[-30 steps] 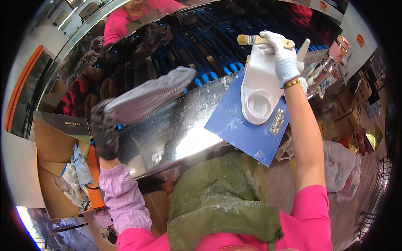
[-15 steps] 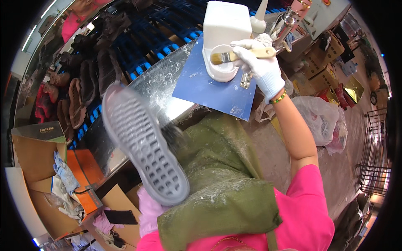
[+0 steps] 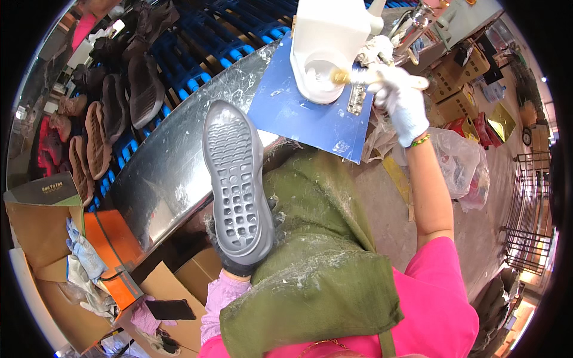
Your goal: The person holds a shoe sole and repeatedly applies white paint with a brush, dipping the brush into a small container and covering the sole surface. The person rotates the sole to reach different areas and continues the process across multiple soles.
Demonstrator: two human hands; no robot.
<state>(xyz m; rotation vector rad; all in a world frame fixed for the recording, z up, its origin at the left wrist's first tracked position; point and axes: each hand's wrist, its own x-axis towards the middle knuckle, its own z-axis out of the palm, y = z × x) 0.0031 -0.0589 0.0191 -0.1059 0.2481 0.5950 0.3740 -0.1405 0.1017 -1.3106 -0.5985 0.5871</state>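
Left grip [image 3: 233, 261], black-gloved, grasps the lower end of the grey shoe sole [image 3: 236, 179] from behind; most of the fingers are hidden. Right grip [image 3: 399, 98], white-gloved, is closed round the handle of the bristle brush [image 3: 342, 76].

Progress: sole is in hand, brush is in hand, bristles at the rim of the white plastic pot's [image 3: 331, 30] mouth, just left of the right grip. Blurred, so can't tell if the bristles are loaded. Brush and sole are well apart. My read: mid-job, with brushing on this sole left to do. The sole has a sheen, but can't tell if it's coated.

Orientation: sole extends forward from the left grip, patterned face toward the camera, square recesses nearest the grip, wavy ribs at the far end. Long axis near lengthwise to the wearer, far end tipped slightly left, overlapping the metal worktop [image 3: 179, 146] in view. Not sure which end is the toe.

More soles [image 3: 146, 89] lie beyond and left of the left grip; done or waiting, can't tell.
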